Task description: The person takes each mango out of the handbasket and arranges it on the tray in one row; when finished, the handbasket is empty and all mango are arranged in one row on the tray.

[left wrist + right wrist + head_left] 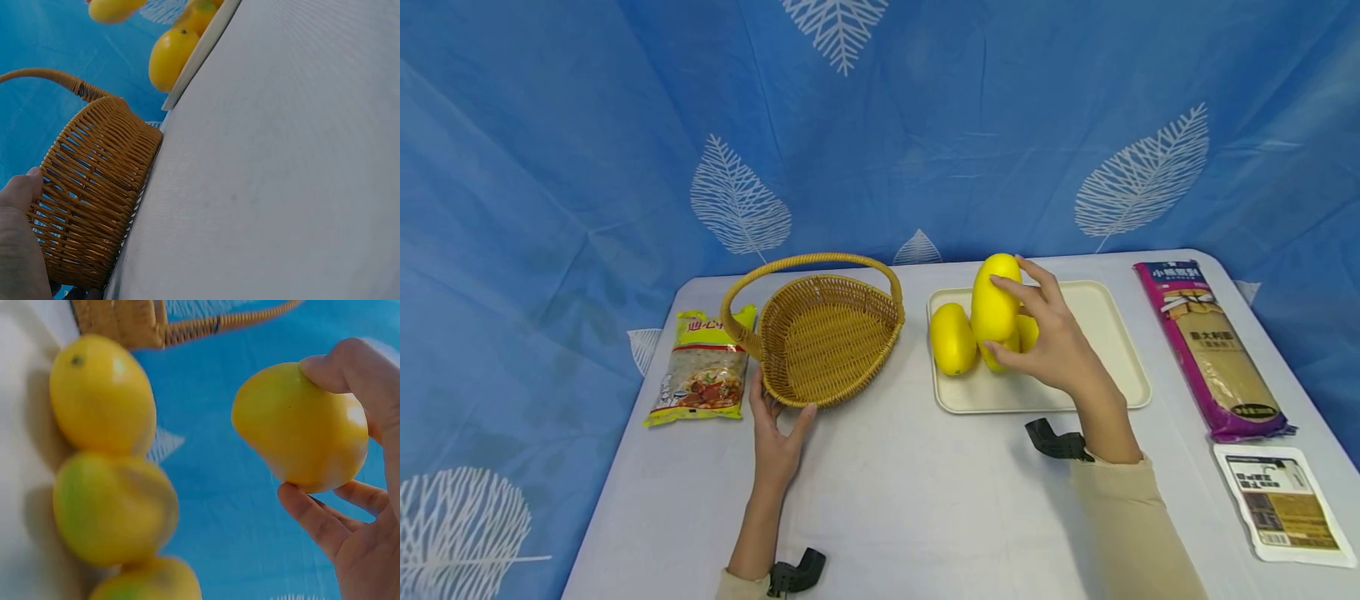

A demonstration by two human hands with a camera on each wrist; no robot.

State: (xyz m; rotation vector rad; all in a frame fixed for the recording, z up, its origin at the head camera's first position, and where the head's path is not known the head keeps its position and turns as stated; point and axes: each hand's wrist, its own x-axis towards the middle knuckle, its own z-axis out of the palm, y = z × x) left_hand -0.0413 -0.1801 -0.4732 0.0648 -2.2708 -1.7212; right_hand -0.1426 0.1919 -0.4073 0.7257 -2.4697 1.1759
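Note:
My right hand (pixel 1051 337) grips a yellow mango (pixel 996 298) between thumb and fingers, raised above the cream tray (pixel 1105 350). In the right wrist view the held mango (pixel 300 428) hangs apart from three others on the tray; one mango (pixel 953 339) lies at the tray's left side. My left hand (pixel 777 442) holds the near left side of an oval wicker basket (pixel 831 350), which has a tall arched handle. In the left wrist view the thumb (pixel 25 187) lies at the basket's rim, and the other fingers are mostly hidden below. The basket holds nothing.
Left of the basket lies a yellow-edged food packet (pixel 702 367). On the right side are a long purple noodle packet (pixel 1213 346) and a white flat pouch (pixel 1283 504). A blue leaf-print curtain (pixel 925 125) hangs behind the white table (pixel 917 500).

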